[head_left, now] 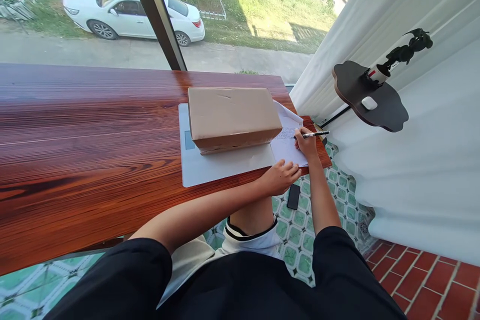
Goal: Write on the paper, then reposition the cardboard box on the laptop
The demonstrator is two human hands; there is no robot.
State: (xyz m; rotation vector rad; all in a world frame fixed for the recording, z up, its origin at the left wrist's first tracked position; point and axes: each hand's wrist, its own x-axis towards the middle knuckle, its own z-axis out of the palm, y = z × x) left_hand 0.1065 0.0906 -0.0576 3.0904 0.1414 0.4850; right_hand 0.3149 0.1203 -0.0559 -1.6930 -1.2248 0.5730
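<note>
My right hand (306,144) is closed around a black-and-white pen (315,134), its tip down on a notebook or stack of white paper (288,150). Lines of dark handwriting cover the paper's upper part, too small to read. Beside the lower edge of the paper rests my left hand (282,177), fingers stretched out and holding nothing. A closed brown cardboard box (232,112) stands left of the paper and hides part of it. Beneath the box lies a flat pale-grey board or sheet (225,170) with a bluish rectangle at its left side.
The reddish wooden table (93,160) ends just right of the paper. A phone (293,196) lies below the table edge, over the green tiled floor. At right, a small dark side table (371,92) carries a potted plant and a white case. White curtains (423,175) hang behind it.
</note>
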